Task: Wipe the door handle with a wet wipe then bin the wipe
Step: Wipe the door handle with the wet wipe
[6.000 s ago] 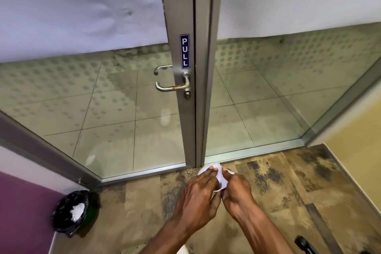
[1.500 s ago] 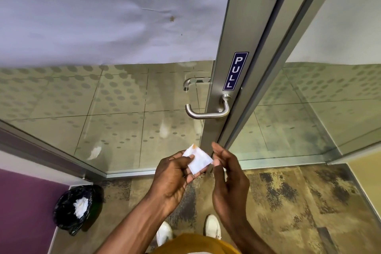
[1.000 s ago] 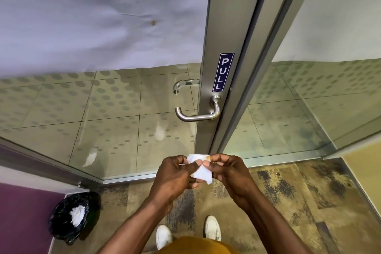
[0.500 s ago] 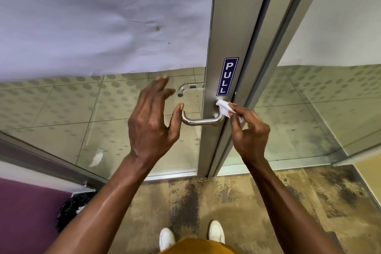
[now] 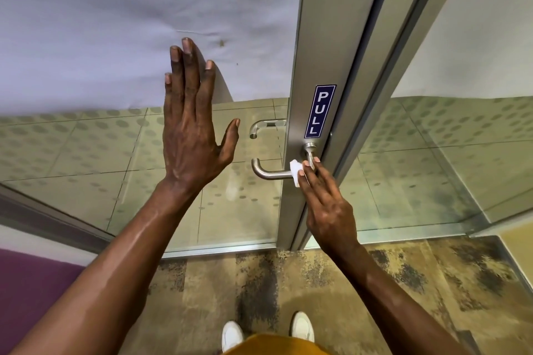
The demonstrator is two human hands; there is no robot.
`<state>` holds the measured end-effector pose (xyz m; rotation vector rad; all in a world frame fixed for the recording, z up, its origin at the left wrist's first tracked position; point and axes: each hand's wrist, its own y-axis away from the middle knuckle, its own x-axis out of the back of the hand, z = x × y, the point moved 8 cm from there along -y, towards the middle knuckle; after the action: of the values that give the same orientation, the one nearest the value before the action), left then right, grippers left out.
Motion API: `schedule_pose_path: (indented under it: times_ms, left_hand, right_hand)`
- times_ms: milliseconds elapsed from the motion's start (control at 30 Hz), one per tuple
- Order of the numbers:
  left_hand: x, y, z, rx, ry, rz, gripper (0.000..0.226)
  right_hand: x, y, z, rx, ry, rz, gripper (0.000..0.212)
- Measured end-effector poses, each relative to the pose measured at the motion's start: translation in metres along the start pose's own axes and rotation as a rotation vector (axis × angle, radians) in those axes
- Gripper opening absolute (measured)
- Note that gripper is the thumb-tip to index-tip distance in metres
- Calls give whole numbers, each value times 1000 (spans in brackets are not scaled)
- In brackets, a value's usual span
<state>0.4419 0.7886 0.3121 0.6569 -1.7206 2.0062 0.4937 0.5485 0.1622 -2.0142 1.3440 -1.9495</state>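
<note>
A brushed-metal lever door handle (image 5: 269, 173) sticks out leftward from the grey metal door stile (image 5: 313, 52), below a blue PULL sticker (image 5: 319, 111). My right hand (image 5: 324, 196) presses a small folded white wet wipe (image 5: 295, 172) against the handle near its bend, fingertips on top of the wipe. My left hand (image 5: 191, 130) lies flat on the glass door to the left of the handle, fingers spread and holding nothing. The bin is out of view.
The glass door (image 5: 86, 153) has frosted film above and a dotted pattern lower down; a second handle (image 5: 264, 127) shows on its far side. A fixed glass panel (image 5: 447, 153) stands on the right. Patterned carpet (image 5: 375, 297) and my white shoes (image 5: 232, 336) are below; a purple wall (image 5: 26, 291) is at lower left.
My left hand rose from beside the handle and flattened on the glass. My right hand slid the wipe from the handle's root down onto its bend. The bin dropped out of view.
</note>
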Motion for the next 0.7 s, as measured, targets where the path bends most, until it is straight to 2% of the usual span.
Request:
schedule_pose_path:
  times_ms: [67, 267, 467, 700]
  left_hand:
    - [-2, 1, -2, 1, -4, 4, 98]
    - [-3, 3, -4, 1, -17, -18, 101]
    - [-6, 4, -5, 8, -17, -13, 104]
    - [-9, 5, -7, -2, -16, -2, 106]
  right_hand:
    - [2, -1, 4, 7, 47, 10, 66]
    - [26, -30, 48, -88, 70, 164, 30]
    - [16, -48, 50, 13, -154, -52, 32]
    - [13, -53, 54, 252, -145, -250, 48]
